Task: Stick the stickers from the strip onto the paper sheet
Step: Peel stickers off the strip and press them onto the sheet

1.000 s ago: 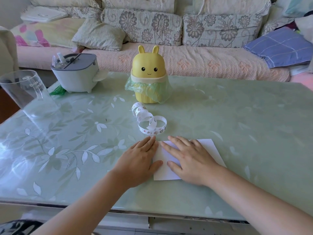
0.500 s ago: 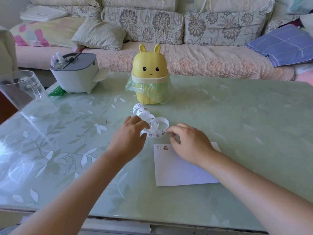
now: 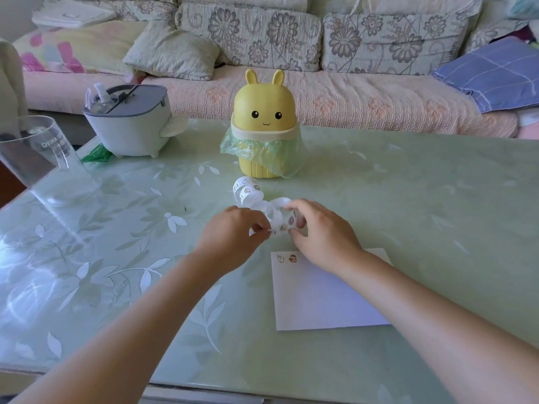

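Strip [image 3: 247, 190] pinched by both hands beyond sheet [image 3: 318, 298]

Coils of the white strip are seen on the green worktop [image 3: 408, 199], just in front of the yellow bin [image 3: 264, 112]. The near end of the strip is gripped from both sides. The left hand [image 3: 230, 237] is curled, and the strip's edge is pinched between its thumb and fingers [image 3: 256, 225]. The right hand [image 3: 323, 234] is arched over the last loop, which is clamped by its curled fingers [image 3: 297, 206] from above and by its thumb from below. The two hands are held close together, with only a short piece of strip between them. Whether a sticker is lifted off the strip cannot be told.

The sheet is laid flat on the worktop, nearer the person than the strip, and its far edge is partly covered by the right wrist. Two stickers [image 3: 287, 258] are stuck side by side at its far left corner.

A green liner [image 3: 259, 154] is draped out from under the bin's lid. A grey container [image 3: 131, 123] is set at the far left of the worktop, and a clear cup [image 3: 43, 158] is placed at its left edge. A flowered sofa [image 3: 350, 100] is seen behind the worktop.
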A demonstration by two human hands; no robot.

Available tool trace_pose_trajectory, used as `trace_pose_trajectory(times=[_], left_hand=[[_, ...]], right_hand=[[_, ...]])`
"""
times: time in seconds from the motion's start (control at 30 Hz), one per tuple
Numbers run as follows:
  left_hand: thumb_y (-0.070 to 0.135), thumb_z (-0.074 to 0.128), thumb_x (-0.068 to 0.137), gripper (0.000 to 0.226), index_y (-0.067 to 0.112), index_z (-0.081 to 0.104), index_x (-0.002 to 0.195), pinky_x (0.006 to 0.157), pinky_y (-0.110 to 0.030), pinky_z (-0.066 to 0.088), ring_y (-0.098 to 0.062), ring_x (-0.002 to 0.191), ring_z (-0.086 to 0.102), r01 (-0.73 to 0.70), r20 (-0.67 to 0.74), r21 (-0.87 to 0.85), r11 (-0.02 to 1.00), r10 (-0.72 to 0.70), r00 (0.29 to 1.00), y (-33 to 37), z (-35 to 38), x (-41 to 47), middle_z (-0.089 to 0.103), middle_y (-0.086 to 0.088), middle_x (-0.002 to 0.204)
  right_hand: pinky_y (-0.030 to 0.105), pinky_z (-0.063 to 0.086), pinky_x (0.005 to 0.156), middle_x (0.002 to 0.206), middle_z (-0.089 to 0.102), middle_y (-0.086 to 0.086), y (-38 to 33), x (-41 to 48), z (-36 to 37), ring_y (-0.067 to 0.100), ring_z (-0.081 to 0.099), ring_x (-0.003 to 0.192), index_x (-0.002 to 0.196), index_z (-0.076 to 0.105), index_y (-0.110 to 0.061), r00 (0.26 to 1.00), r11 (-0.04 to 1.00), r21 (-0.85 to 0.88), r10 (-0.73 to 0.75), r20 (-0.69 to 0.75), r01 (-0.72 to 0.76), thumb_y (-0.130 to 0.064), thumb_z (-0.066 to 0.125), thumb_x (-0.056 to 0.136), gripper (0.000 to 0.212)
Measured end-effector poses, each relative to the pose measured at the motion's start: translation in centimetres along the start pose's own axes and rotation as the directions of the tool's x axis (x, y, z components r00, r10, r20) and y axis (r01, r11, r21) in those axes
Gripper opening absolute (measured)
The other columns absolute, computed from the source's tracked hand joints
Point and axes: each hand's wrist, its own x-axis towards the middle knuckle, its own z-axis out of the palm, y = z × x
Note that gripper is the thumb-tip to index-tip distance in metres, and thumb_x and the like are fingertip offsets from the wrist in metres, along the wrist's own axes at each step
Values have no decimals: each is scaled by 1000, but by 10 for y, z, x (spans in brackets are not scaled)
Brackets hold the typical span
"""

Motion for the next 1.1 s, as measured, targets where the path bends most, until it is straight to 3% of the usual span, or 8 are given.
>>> trace_pose_trajectory(times=[0.07,0.17,0.3,0.37,0.7,0.87,0.97,1.1], left_hand=[[39,68,88,11,33,68,79,59,-20,41,0,64,53,98,13,-229,968,-98,995,5,-4,2,68,14,77],[29,71,87,13,20,73,78,61,-24,44,-10,57,52,258,88,-601,757,-258,962,14,-12,4,71,0,72],[27,77,81,13,15,78,84,57,-21,37,-12,58,48,408,241,-777,480,-373,896,22,-18,3,66,3,68],[31,78,81,15,18,79,87,57,-23,34,-13,59,46,436,275,-786,437,-385,881,24,-20,1,69,5,73],[38,69,89,24,16,78,89,46,-10,38,-3,52,54,422,257,-756,500,-367,894,31,-23,-2,73,4,75],[31,61,92,19,19,76,90,64,-24,39,-11,64,56,452,337,-645,616,-302,892,28,-28,-1,76,1,86],[27,66,90,13,19,76,89,60,-21,41,-9,63,58,436,362,-598,672,-259,895,28,-24,-3,75,6,82],[26,66,91,13,17,76,92,57,-19,41,-8,62,59,458,312,-649,608,-336,889,28,-18,-1,75,5,83]], right_hand=[[30,37,66,98,53,-13,-4,-2,0,14,53,78,130,45,-30,997,999,29,20,-73,-18,-27,62,91,42],[31,39,60,95,55,-10,-13,-3,0,12,54,70,126,34,-25,987,983,175,82,-140,-57,-29,65,89,49],[25,43,60,92,67,-4,-24,1,-2,10,57,66,104,59,-22,964,863,433,259,65,-261,-30,61,91,16],[25,42,53,91,74,2,-29,-2,-4,17,55,58,93,71,-14,946,723,610,260,194,-324,-31,56,93,22],[25,43,50,85,77,-3,-32,-3,-10,11,57,54,97,74,-13,898,491,758,318,304,-430,-26,67,94,15],[27,42,52,79,76,-4,-23,2,-15,13,56,52,92,72,-16,868,436,789,437,235,-433,-25,67,94,11],[27,43,53,83,76,-2,-21,3,-15,13,57,52,97,72,-15,880,459,784,420,222,-418,-26,67,94,12],[27,44,49,88,75,2,-22,0,-13,15,59,54,112,60,-27,930,608,724,343,132,-327,-26,68,93,21]])
